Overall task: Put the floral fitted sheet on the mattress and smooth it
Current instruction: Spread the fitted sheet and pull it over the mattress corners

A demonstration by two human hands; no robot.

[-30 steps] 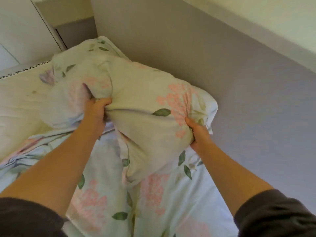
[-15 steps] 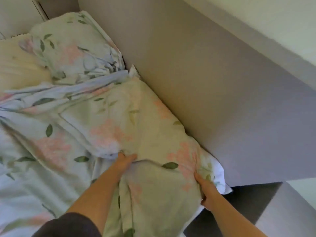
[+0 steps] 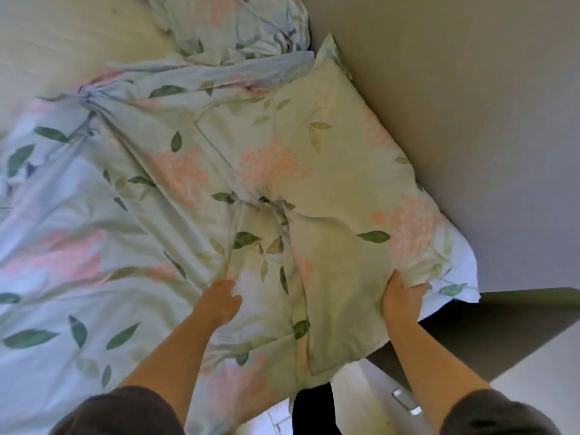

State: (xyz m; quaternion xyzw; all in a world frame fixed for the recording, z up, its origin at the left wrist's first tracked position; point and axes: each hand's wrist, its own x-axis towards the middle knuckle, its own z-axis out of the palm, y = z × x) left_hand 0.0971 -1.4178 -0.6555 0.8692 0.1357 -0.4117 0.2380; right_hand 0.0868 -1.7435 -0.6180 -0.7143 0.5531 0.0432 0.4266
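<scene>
From my remote seat I see the right hand (image 3: 401,299) gripping the near right edge of a floral pillow (image 3: 339,158), with its fingers curled into the fabric. The pillow lies flat along the grey panel (image 3: 455,120) on the right, and its near corner hangs past the bed edge. The left hand (image 3: 219,301) rests on cloth just left of the pillow. It is blurred, so I cannot tell whether it pinches anything. The floral fitted sheet (image 3: 72,221) lies rumpled across the left and middle of the mattress (image 3: 62,42) and is bunched into a twist at the far left. The far left of the mattress shows bare. A second floral pillow (image 3: 238,23) lies in the far corner.
</scene>
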